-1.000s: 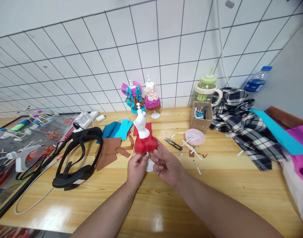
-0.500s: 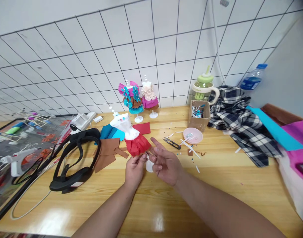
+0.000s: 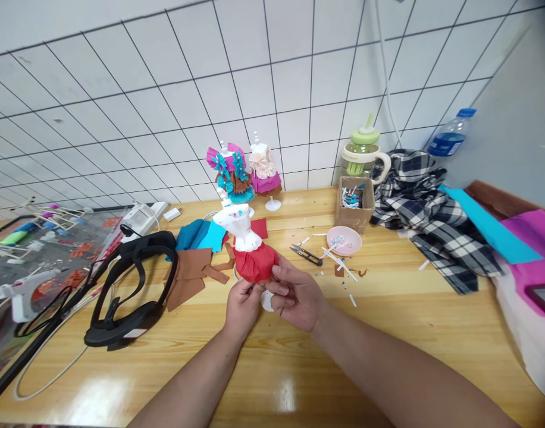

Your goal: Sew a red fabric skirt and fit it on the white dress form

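A small white dress-form mannequin with a red paper skirt leans slightly to the left between my hands. My left hand is closed at the skirt's lower hem, thumb and fingers pinching it from the front. With thumb and bent fingers my right hand grips the skirt's right side. Part of the mannequin's round white base shows between the hands. Behind it stand two dressed mannequins, one in magenta, blue and brown, the other in cream and magenta.
Brown paper pieces and a black headset strap lie to the left, with a white glue gun beyond. Thread snips, a pink dish, a cardboard box, a mug and plaid cloth are on the right.
The mannequin has turned more upright and shifted right. My right hand's forefinger, stretched out before, now bends onto the skirt. The view has shifted slightly.
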A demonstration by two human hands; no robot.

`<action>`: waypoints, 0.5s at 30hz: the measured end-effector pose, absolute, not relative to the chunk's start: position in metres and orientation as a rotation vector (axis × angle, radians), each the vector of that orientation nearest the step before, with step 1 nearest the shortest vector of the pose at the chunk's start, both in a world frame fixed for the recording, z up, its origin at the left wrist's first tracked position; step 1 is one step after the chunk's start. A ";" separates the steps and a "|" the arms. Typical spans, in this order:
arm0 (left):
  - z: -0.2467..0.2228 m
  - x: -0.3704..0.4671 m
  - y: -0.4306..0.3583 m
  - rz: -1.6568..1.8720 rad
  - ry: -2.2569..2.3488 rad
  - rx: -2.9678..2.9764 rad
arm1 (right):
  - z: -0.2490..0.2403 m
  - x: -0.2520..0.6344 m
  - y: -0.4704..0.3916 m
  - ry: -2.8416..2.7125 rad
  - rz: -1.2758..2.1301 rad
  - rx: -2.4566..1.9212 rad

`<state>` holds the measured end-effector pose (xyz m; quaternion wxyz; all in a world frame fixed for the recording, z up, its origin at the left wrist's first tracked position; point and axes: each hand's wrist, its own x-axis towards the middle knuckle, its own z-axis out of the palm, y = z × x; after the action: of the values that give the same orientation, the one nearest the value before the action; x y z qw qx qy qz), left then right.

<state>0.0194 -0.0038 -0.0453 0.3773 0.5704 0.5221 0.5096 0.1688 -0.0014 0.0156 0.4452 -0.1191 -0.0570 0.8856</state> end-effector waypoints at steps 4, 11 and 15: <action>-0.044 0.020 -0.004 1.258 1.355 1.449 | 0.014 0.169 -0.001 -0.107 2.186 -0.294; -0.043 0.021 -0.005 1.166 1.307 1.509 | 0.019 0.171 -0.001 -0.189 2.123 -0.344; -0.040 0.022 -0.005 1.168 1.307 1.491 | 0.019 0.170 -0.001 -0.180 2.122 -0.383</action>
<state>0.0216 -0.0051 -0.0398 0.4078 0.5915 0.5185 0.4636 0.1704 -0.0006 0.0192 0.4696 -0.1562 -0.0734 0.8658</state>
